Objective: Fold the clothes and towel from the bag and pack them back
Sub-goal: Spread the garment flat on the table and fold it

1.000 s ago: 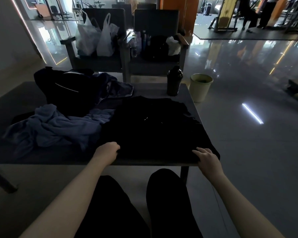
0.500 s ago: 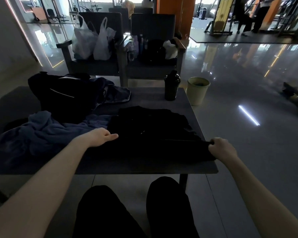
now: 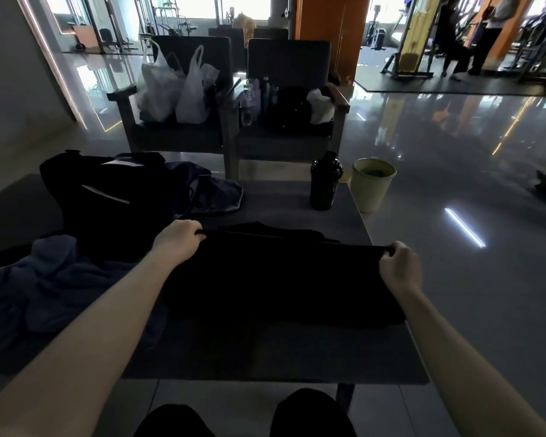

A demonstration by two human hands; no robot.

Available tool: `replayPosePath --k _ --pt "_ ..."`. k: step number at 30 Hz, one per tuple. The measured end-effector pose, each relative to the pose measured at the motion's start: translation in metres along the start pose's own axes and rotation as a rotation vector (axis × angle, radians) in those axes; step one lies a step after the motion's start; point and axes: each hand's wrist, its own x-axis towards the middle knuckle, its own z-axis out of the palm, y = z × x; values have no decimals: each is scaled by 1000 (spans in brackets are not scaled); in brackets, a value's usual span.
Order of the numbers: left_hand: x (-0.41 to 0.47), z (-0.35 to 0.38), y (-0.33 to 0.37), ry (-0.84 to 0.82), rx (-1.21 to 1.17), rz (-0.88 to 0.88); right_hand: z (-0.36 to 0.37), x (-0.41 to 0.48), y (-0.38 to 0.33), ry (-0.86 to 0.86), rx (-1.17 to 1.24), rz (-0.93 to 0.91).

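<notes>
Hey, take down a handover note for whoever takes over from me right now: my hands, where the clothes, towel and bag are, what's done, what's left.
Left hand: grips the left end of the black garment's raised edge.
Right hand: grips the right end of that edge.
Black garment: on the table, mid-fold, edge taut between the hands.
Blue towel: crumpled at the table's left, unfolded.
Bag: far left of the table, behind the towel.
Done: nothing fully folded or packed.
Left: finish this fold, fold the towel, pack everything into the bag.

Black garment (image 3: 275, 279), half-folded on table (image 3: 265, 357)
</notes>
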Motion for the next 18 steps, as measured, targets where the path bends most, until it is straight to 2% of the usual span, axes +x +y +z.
replayPosePath --k 5,11,16,18 --pt "49 18 2 89 153 48 31 40 -8 14 -12 11" --pt "115 45 -4 133 546 228 74 83 -3 14 -65 40" --pt "139 66 -6 125 682 253 100 98 -1 7 -110 35" --pt "135 77 -3 143 683 241 108 94 -5 36 -179 -39"
